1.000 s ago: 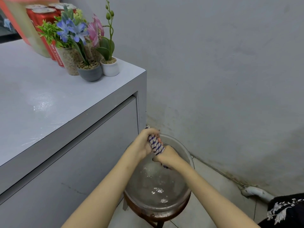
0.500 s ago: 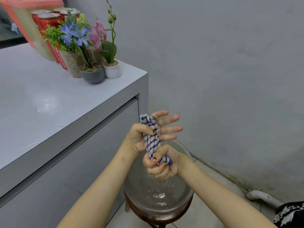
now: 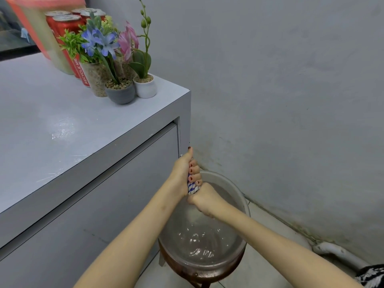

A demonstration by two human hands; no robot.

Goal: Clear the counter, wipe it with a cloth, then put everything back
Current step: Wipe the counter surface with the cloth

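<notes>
A blue-and-white checked cloth [image 3: 192, 187] is twisted into a tight roll above a clear bowl of water [image 3: 239, 196]. My left hand [image 3: 184, 171] grips the upper end of the roll with its fingers curled round it. My right hand [image 3: 205, 201] grips the lower end, just below and touching the left. Most of the cloth is hidden inside both fists. The grey counter [image 3: 62, 129] lies to the left with a wet sheen on its top.
Red cans [image 3: 68, 34], three small potted artificial flowers [image 3: 120, 88] and a red-lidded container [image 3: 41, 28] stand at the counter's far corner. The bowl rests on a brown stool [image 3: 199, 275]. A grey wall rises to the right, with a white pipe [image 3: 340, 254] along the floor.
My left hand, which had its fingers spread beside the cloth, has closed round it. Both hands have dropped lower toward the bowl and squeeze the roll tighter.
</notes>
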